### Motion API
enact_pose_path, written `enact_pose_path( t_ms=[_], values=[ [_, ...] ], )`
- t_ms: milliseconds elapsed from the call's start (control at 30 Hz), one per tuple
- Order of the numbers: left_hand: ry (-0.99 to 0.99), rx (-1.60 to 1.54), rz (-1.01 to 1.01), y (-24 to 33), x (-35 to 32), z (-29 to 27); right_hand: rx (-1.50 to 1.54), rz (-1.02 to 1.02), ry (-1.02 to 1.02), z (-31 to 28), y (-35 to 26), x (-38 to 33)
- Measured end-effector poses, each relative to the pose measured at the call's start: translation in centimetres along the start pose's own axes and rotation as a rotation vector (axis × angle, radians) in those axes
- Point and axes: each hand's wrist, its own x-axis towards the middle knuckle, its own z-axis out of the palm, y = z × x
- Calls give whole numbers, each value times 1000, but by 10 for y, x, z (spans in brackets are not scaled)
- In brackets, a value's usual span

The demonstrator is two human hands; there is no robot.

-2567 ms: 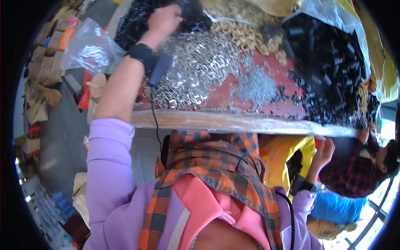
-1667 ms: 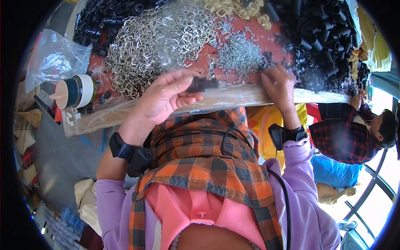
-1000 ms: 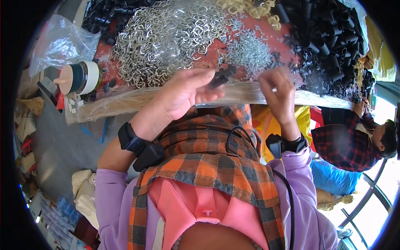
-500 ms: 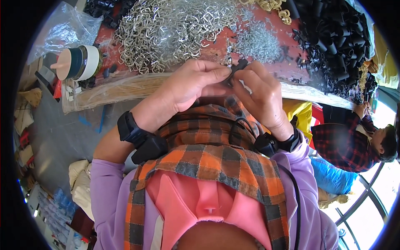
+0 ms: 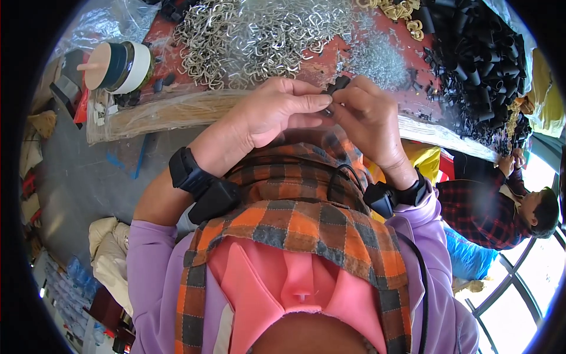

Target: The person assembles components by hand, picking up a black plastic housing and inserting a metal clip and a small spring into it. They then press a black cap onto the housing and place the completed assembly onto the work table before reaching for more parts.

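Note:
Over the table's near edge my two hands meet around a small black part [image 5: 337,86], partly hidden by the fingers; its exact kind I cannot make out. My left hand [image 5: 283,109] pinches it from the left between thumb and fingers. From the other side, my right hand [image 5: 371,115] has its fingertips closed on it. Just beyond them lie a heap of bent silvery metal hooks [image 5: 259,35] and a smaller pile of tiny clear or silvery bits [image 5: 377,59].
The red tabletop [image 5: 321,69] has a plastic-wrapped wooden edge [image 5: 171,121]. Black tube pieces [image 5: 471,59] heap at the right, gold-coloured hooks [image 5: 404,10] at the back. A lidded jar [image 5: 121,68] stands at left. Another person [image 5: 501,206] works at the far right.
My hands stay together on the black part, with the fingers slightly shifted and more of it covered. The whole view has shifted a little, so the table appears farther right and higher.

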Motion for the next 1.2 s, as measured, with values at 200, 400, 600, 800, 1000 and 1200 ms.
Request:
enact_pose_path(
  t_ms=[200,400,600,800,1000,1200],
  values=[
    [-4,12,-9,-1,-4,-2,-14,27,-67,2,-3,3],
    [-41,-49,8,2,-3,-11,-82,9,-6,10,-3,7],
    [-71,-169,9,2,-6,-20,26,50,-76,8,-5,15],
    [-127,-216,6,1,-10,-27,119,-88,-85,2,6,6],
    [-129,-198,-13,-1,-8,-24,-64,-200,-221,-9,2,1],
    [-94,-165,-15,2,-12,-24,182,-146,-232,-8,10,1]
  ],
)
